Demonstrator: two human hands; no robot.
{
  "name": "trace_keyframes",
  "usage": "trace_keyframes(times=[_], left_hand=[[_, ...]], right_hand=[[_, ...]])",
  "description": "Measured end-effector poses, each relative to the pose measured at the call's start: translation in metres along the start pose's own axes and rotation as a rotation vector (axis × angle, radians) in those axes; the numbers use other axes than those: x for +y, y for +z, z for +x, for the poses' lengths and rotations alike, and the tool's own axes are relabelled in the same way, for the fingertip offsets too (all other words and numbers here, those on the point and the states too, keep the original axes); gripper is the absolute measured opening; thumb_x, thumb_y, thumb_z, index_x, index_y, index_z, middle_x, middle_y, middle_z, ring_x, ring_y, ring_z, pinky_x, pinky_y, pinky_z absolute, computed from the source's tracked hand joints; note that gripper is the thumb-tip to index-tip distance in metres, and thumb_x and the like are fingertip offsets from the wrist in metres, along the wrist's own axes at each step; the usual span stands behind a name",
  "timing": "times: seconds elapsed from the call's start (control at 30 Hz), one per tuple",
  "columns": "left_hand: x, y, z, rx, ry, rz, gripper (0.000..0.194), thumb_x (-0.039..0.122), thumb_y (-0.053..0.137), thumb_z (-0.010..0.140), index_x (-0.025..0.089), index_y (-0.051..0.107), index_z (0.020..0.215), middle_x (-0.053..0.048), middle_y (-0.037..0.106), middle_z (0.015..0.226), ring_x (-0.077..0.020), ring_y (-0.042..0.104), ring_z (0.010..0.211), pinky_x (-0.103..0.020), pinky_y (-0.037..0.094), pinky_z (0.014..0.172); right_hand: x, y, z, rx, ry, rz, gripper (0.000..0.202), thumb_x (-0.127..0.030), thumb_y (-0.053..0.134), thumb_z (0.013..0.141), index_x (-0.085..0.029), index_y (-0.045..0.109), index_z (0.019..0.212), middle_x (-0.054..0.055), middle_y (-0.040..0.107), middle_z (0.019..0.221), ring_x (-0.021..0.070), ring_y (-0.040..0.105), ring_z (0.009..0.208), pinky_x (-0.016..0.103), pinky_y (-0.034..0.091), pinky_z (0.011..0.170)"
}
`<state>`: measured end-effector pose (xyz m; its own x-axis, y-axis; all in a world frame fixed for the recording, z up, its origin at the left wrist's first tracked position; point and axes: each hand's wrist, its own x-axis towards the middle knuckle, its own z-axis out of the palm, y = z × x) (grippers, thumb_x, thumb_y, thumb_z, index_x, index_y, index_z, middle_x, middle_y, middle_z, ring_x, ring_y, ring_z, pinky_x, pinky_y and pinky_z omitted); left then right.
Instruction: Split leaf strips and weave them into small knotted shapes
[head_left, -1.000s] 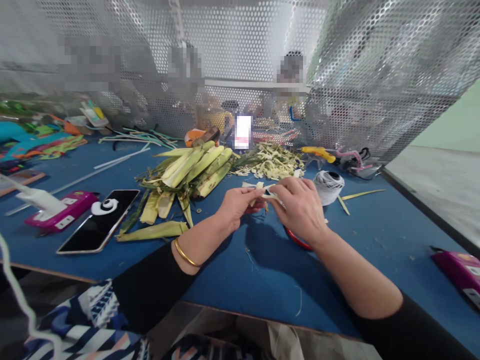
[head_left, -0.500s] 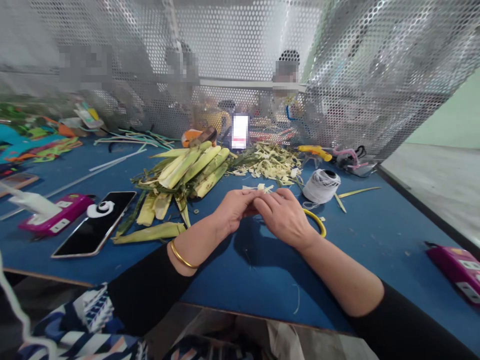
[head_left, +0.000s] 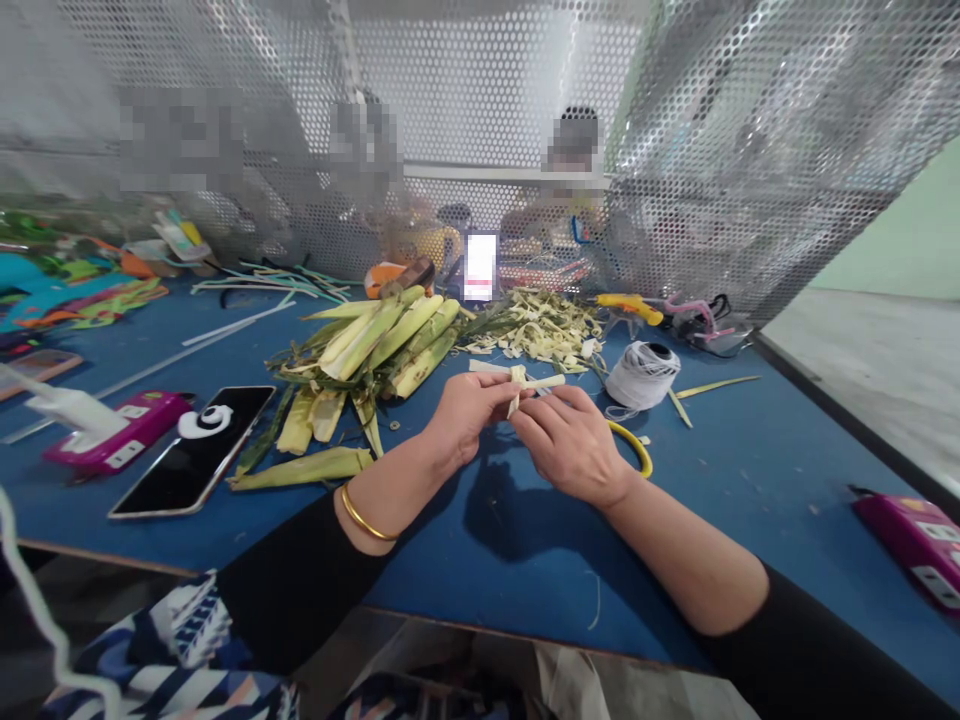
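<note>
Pale corn husk strips [head_left: 517,376], folded into a small cross shape, sit above the blue table. My left hand [head_left: 466,405] pinches them from the left between thumb and fingers. From the right, my right hand [head_left: 570,440] has its curled fingers on the lower end of the strips; its fingertips are partly hidden. A pile of green-yellow corn husks [head_left: 375,340] lies left of my hands. Beyond them is a heap of cut husk scraps [head_left: 536,325]. A spool of white thread [head_left: 643,375] stands to the right, near a yellow ring [head_left: 634,445] partly behind my right hand.
A phone [head_left: 195,450] with a white coiled item on it lies left, beside a magenta power strip [head_left: 124,430]. Another power strip [head_left: 911,545] is at right. A yellow glue gun [head_left: 631,306] and a lit phone [head_left: 480,265] stand before the perforated metal screen [head_left: 487,90].
The husk strips have come up into clearer view, now showing a cross shape with ends out to both sides. My fingers have shifted slightly around them.
</note>
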<state>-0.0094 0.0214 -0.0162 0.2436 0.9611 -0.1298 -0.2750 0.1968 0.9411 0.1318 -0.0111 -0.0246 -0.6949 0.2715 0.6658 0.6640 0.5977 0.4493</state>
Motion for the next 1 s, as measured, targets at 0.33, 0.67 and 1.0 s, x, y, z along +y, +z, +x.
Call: trace_keyframes(times=[0.33, 0.67, 1.0], left_hand=[[0.004, 0.004, 0.0, 0.133, -0.061, -0.081, 0.01, 0.005, 0.066, 0.073, 0.009, 0.067, 0.082, -0.006, 0.071, 0.067, -0.0128, 0.065, 0.06, -0.025, 0.052, 0.064], [0.01, 0.002, -0.001, 0.008, -0.126, 0.102, 0.016, 0.015, 0.066, 0.077, 0.012, 0.07, 0.092, -0.006, 0.072, 0.07, -0.0139, 0.067, 0.059, -0.027, 0.053, 0.068], [0.003, -0.002, 0.002, -0.174, -0.234, 0.169, 0.032, 0.043, 0.072, 0.072, 0.012, 0.067, 0.077, -0.005, 0.068, 0.068, -0.0111, 0.06, 0.052, -0.025, 0.049, 0.057]], right_hand=[[-0.013, -0.011, 0.008, 0.03, -0.193, 0.119, 0.027, -0.009, 0.039, 0.091, -0.015, 0.063, 0.081, 0.004, 0.062, 0.067, 0.0168, 0.054, 0.066, 0.033, 0.039, 0.076], [0.04, 0.003, -0.006, -0.092, 1.338, 0.911, 0.041, -0.05, 0.054, 0.083, -0.016, 0.068, 0.065, 0.003, 0.058, 0.06, 0.015, 0.05, 0.058, 0.029, 0.035, 0.057], [0.021, 0.02, -0.004, 0.111, 1.524, 1.443, 0.033, -0.041, 0.078, 0.058, -0.017, 0.056, 0.054, -0.005, 0.048, 0.048, 0.0081, 0.038, 0.047, 0.024, 0.028, 0.049]])
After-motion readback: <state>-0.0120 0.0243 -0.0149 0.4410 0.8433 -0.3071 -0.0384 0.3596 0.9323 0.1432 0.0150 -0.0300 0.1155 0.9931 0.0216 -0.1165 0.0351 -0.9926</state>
